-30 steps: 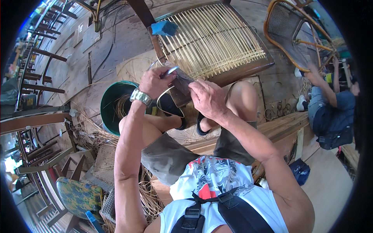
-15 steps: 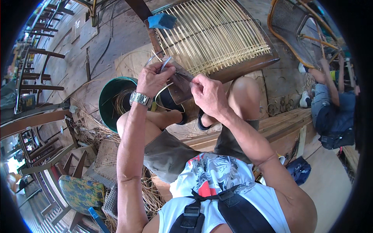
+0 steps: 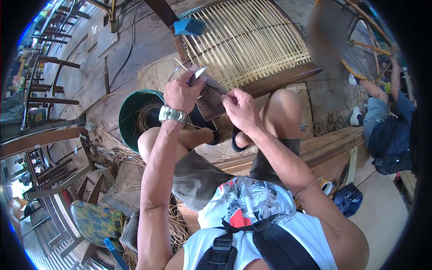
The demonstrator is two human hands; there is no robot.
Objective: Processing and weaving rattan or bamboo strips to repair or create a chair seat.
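Note:
My left hand (image 3: 182, 94), with a metal watch on its wrist, is closed round a small knife whose bright blade (image 3: 198, 74) points up and right. A thin pale cane strip (image 3: 181, 65) sticks out above the same hand. My right hand (image 3: 241, 108) is pinched beside the dark wooden frame corner (image 3: 210, 102); what its fingertips grip is too small to make out. Both hands are at the near left end of a wooden seat frame strung with cane strands (image 3: 243, 42), with crosswise weaving along its near edge. A blue sponge (image 3: 189, 27) rests on its far left part.
A green bucket (image 3: 128, 118) with cane scraps stands left of my knees. Loose cane (image 3: 105, 141) litters the floor there. Chair frames (image 3: 54, 85) and a patterned cushion (image 3: 96, 222) are at the left. At the right another person (image 3: 382, 121) bends over a chair.
The knife has turned in my left hand, so its blade now shows plainly. The cane loop beneath that hand is no longer seen. The person at the right has leaned in over the chair.

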